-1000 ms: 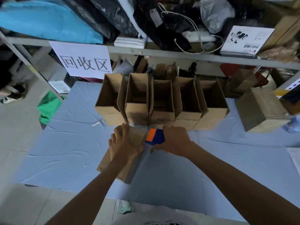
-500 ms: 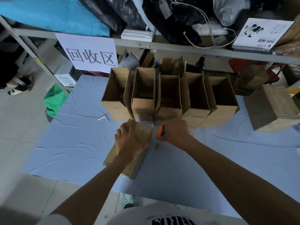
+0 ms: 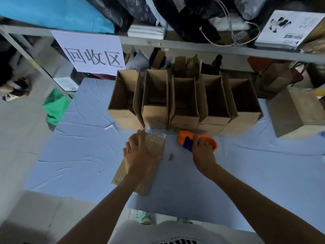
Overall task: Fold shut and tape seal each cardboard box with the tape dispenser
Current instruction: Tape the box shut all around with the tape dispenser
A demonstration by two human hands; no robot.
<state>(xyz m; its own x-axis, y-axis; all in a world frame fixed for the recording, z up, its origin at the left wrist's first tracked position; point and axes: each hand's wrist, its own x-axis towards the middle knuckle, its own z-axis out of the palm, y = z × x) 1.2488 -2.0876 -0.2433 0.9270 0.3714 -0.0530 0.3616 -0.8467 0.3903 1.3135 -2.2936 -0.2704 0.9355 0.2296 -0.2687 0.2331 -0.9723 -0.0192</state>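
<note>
Box is sitting under the left hand, whose fingers are lying spread and flat, pressing its taped top. Right hand is gripping the dispenser just right of the box's far end. Box is running lengthwise away from the body toward the open boxes on the bench, so I'm guessing the left hand is handier for smoothing.

The person wears a white shirt with bold dark lettering across the chest, seen upside down and cut off by the lower edge. The left forearm and right forearm are bare down to the left hand and right hand. Just above the shirt, the toe of a pale mint-green shoe shows, blurred, with a second shoe to its right.
</note>
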